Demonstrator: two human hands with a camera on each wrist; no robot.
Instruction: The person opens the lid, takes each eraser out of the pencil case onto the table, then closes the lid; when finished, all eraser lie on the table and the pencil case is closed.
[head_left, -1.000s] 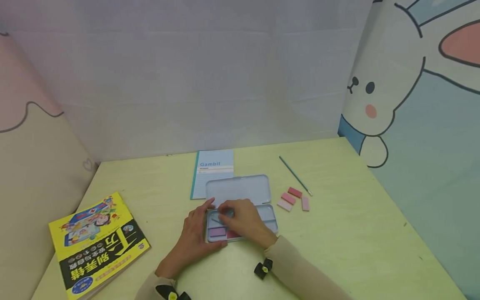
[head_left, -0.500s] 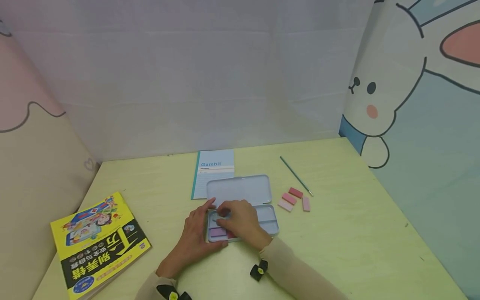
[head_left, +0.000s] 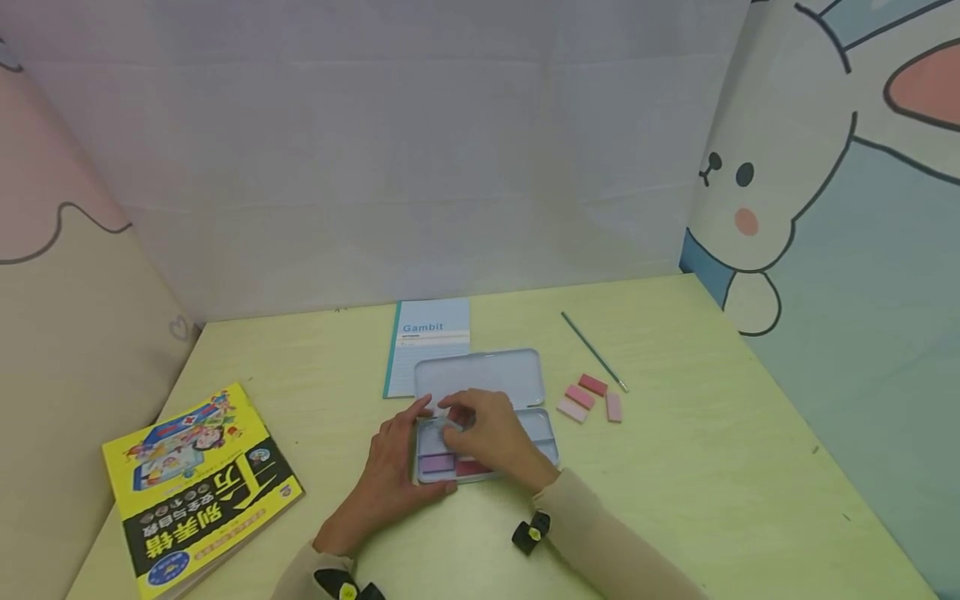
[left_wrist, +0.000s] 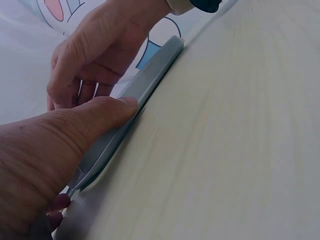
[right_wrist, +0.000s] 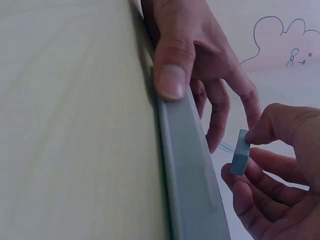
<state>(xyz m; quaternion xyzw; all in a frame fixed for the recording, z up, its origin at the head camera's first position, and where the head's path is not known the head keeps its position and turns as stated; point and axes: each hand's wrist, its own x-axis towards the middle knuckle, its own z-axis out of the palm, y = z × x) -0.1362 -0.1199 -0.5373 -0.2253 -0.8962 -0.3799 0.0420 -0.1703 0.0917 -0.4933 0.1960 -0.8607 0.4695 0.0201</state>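
A pale blue tin box lies with its lid folded back. Inside, a purple block and a dark red block sit in the near row. My left hand grips the box's left end, thumb on the near rim, fingers at the far side. Over the left part of the box, my right hand pinches a small blue block between thumb and fingers, shown best in the right wrist view. Part of the box's inside is hidden under that hand.
Several pink and red blocks lie right of the box, near a thin green pencil-like stick. A Gambit notebook is partly under the lid. On the left lies a thick yellow book. Cloth walls border the table.
My right hand dips slightly left into the box, then comes back up and right with the blue block. The left hand keeps its hold on the box.
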